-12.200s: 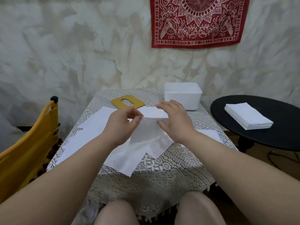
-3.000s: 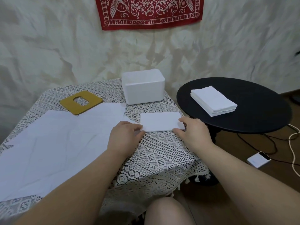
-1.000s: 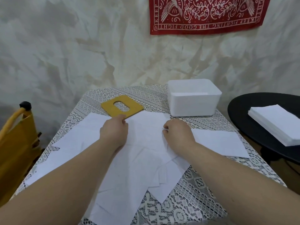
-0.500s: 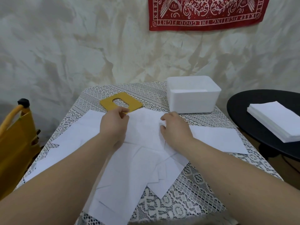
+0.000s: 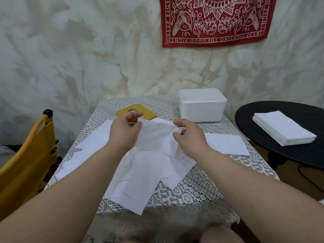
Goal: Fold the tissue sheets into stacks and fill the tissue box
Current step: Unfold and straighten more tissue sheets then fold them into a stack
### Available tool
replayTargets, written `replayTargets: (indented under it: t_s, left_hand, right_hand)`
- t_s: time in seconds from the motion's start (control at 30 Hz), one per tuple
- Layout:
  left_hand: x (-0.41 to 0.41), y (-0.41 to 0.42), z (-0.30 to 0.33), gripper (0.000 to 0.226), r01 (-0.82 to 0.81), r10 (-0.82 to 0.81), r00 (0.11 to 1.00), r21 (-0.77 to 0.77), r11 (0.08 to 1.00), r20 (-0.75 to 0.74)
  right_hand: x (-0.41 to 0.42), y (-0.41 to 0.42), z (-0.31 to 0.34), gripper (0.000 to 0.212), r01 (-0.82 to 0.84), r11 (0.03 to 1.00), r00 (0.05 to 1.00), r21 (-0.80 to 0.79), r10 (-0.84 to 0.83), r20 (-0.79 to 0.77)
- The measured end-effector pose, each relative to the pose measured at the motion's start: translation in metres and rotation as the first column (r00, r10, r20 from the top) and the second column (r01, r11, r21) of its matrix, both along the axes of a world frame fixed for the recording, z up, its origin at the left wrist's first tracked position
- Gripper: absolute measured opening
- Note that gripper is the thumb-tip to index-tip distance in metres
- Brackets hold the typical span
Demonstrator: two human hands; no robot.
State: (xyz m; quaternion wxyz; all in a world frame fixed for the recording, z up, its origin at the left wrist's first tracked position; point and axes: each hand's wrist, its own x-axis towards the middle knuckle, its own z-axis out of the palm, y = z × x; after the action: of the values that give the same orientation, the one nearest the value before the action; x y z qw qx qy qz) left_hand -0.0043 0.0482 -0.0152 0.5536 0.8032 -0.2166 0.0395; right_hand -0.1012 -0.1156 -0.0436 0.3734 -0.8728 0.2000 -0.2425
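- One tissue sheet (image 5: 156,135) is being lifted off the loose pile: the left hand (image 5: 123,132) is pinching its far left corner between thumb and fingers, and the right hand (image 5: 190,135) is pinching the far right corner the same way, so the top edge is hanging raised between them.
- Many unfolded sheets (image 5: 140,174) are lying overlapped and skewed on the lace-covered table (image 5: 192,188) under and in front of the hands, reaching toward the near edge and the left side.
- One folded sheet (image 5: 226,143) is lying flat on the table just right of the right hand, apart from the pile.
- Several folded sheets are sitting as a neat stack (image 5: 284,130) on the black round table (image 5: 266,113) to the right, well apart from the work area.
- Nothing appears to be in the white tissue box (image 5: 201,106) yet; it is standing open at the far right of the lace table, though its interior is barely showing, so I cannot be sure.
- Its yellow slotted lid (image 5: 147,114) is lying flat beside it, behind the left hand.
- Judging from this, folding is partly done and most remains: the loose sheets need folding, stacking, loading into the box, and the lid fitting.
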Motion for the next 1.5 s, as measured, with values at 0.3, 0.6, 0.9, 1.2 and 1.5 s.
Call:
replayTargets:
  t_s: [0.3, 0.6, 0.9, 1.2, 1.5]
  left_hand:
    - [-0.030, 0.004, 0.017, 0.022, 0.026, -0.027, 0.999, 0.063, 0.998, 0.027]
    - [-0.058, -0.007, 0.036, 0.011, 0.072, -0.076, 0.996, 0.078, 0.994, 0.052]
    - [-0.075, -0.028, 0.034, 0.007, 0.147, -0.167, 0.980, 0.177, 0.973, 0.105]
    - [-0.080, -0.043, 0.054, 0.012, 0.204, -0.208, 0.974, 0.050, 0.978, 0.086]
    - [-0.079, -0.061, 0.045, 0.010, 0.207, -0.249, 0.958, 0.259, 0.943, 0.140]
  right_hand:
    - [-0.035, -0.006, 0.029, 0.023, 0.043, 0.987, 0.999, -0.152, -0.047, -0.019]
    - [-0.072, -0.020, 0.039, 0.011, 0.015, 0.996, 1.000, -0.084, -0.015, -0.008]
    - [-0.109, -0.042, 0.045, 0.032, -0.042, 0.994, 0.990, -0.102, 0.027, -0.142]
    - [-0.108, -0.048, 0.045, 0.005, 0.016, 0.991, 0.993, -0.133, -0.032, -0.114]
    - [-0.127, -0.073, 0.060, 0.010, 0.049, 0.990, 0.998, -0.129, -0.052, -0.021]
